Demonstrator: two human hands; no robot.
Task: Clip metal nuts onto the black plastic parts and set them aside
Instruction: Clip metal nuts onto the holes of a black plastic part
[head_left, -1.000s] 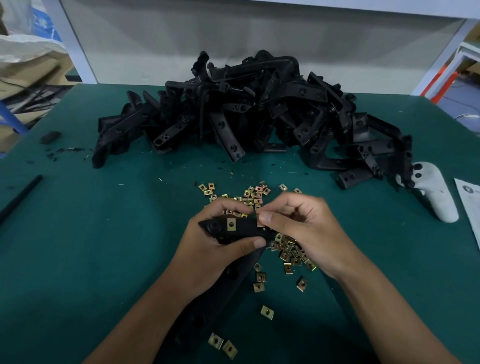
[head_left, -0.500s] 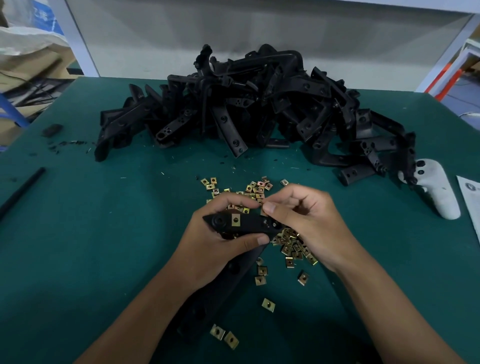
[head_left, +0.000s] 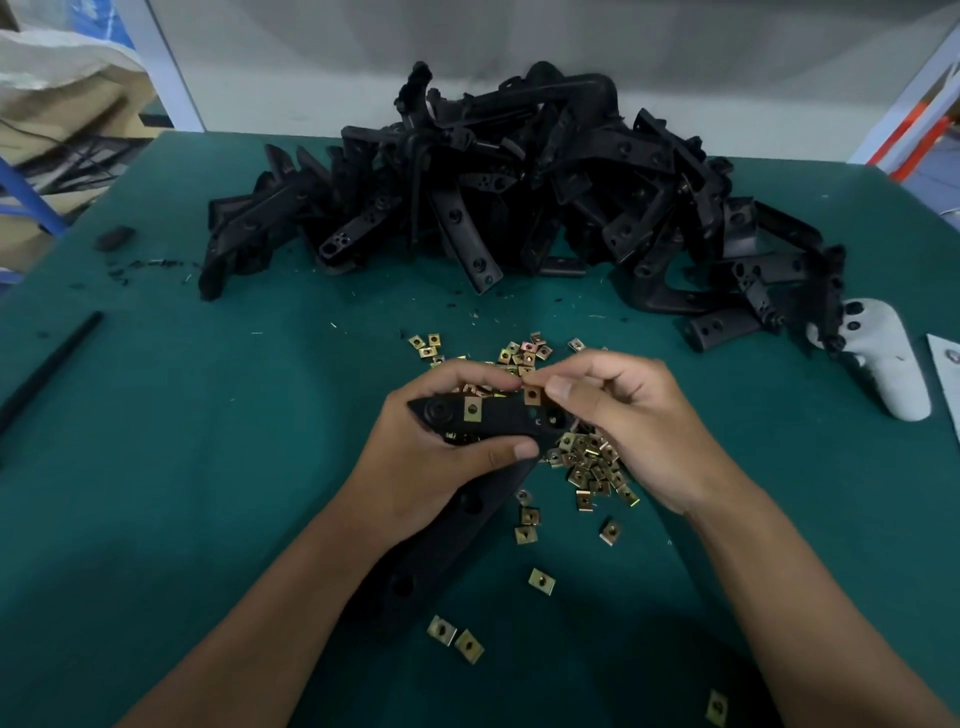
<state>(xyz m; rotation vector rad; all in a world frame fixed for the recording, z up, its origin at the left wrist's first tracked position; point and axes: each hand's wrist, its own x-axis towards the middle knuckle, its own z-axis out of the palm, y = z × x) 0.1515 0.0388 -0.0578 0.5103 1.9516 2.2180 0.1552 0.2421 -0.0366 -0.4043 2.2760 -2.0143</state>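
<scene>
Two hands meet at the centre of the frame over a green tabletop (head_left: 156, 415). The left hand (head_left: 441, 457) grips one long black plastic part (head_left: 498, 418), thumb and fingers curled round its upper end, while the rest of the part runs down toward the lower left under the wrist. One brass-coloured metal nut (head_left: 472, 409) already sits clipped on that part. The right hand (head_left: 631, 415) pinches a second nut (head_left: 532, 395) between thumb and forefinger, right at the part's upper edge.

Dozens of loose nuts (head_left: 592, 462) lie scattered around and below the hands, too many and too overlapped to count; two nuts (head_left: 456, 638) lie side by side near the lower centre, and one nut (head_left: 717, 707) sits alone at the lower right. One big heap of black plastic parts (head_left: 519, 197) fills the upper middle of the frame. One white controller (head_left: 883, 364) lies at the right edge, one black rod (head_left: 49, 364) at the left edge, and one small black block (head_left: 115, 238) at the upper left.
</scene>
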